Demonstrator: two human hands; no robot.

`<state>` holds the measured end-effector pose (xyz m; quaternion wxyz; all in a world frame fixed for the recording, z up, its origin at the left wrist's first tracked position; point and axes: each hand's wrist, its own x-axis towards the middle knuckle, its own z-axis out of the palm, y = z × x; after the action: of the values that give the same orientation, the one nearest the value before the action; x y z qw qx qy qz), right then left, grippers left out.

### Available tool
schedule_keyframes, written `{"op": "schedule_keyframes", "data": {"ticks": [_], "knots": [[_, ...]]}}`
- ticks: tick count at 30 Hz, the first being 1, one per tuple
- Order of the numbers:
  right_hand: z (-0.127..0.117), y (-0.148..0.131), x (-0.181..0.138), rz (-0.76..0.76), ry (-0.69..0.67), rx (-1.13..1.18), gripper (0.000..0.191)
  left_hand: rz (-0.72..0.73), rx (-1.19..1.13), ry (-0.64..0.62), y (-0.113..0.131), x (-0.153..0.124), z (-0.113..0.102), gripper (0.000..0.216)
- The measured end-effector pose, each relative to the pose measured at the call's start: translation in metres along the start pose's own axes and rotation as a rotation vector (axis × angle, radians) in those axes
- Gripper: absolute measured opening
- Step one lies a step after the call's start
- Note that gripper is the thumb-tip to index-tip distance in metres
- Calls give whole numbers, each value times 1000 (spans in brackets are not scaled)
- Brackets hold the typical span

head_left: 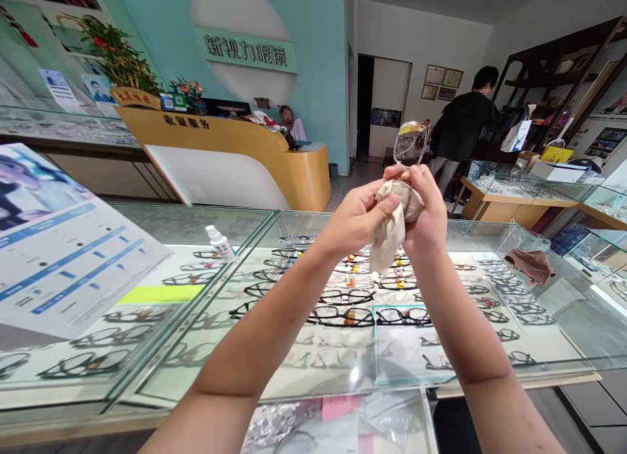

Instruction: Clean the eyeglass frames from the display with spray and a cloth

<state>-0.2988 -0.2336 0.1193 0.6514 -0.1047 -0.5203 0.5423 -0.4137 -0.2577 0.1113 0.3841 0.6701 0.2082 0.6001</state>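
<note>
Both of my hands are raised together over the glass display case. My left hand (362, 212) is closed on a beige cloth (389, 235), whose loose end hangs down below the fingers. In my right hand (428, 206) is a pair of eyeglasses (412, 144), gripped with part of the cloth around its lower side. One lens sticks up above my fingertips, with a yellow patch near its top. The cloth and fingers hide the other lens and most of the frame.
Rows of eyeglass frames (343, 317) lie inside the display case (196, 392). On the glass stand a white spray bottle (220, 243), a brown cloth (530, 264) and a printed card (73, 245). Behind are a counter (225, 160), a seated person and a standing person (463, 124) holding a bag.
</note>
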Motion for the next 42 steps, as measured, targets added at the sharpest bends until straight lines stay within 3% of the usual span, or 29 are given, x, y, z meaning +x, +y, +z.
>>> {"op": "schedule_keyframes", "data": {"ticks": [2,9,20,22,27,29,31,35,37,42], "knots": [[0,1,0,13,9,14,32,24,-6,3,-2,-1,3,50],[5,9,-7,-15,-77,53,34,120,48,257,-8,-3,16,46],[7,-9,-10,-1,-73,4,33,80,14,-26,2,-4,-3,49],[9,-8,-11,1,-47,-3,33,98,36,27,-3,-6,3,51],[17,-2,-16,31,-54,26,31,182,74,333,-12,-8,19,45],[18,-1,-16,52,-54,19,34,170,79,372,-10,-7,19,46],[15,-2,-13,54,-55,-2,37,124,72,309,-5,-5,13,50],[6,-6,-5,25,-67,-40,40,15,36,36,7,-2,-3,51],[4,-7,-4,22,-72,-46,40,-1,35,-20,9,-2,-6,51],[9,-6,-8,18,-89,-35,40,91,68,193,2,-5,7,46]]}}
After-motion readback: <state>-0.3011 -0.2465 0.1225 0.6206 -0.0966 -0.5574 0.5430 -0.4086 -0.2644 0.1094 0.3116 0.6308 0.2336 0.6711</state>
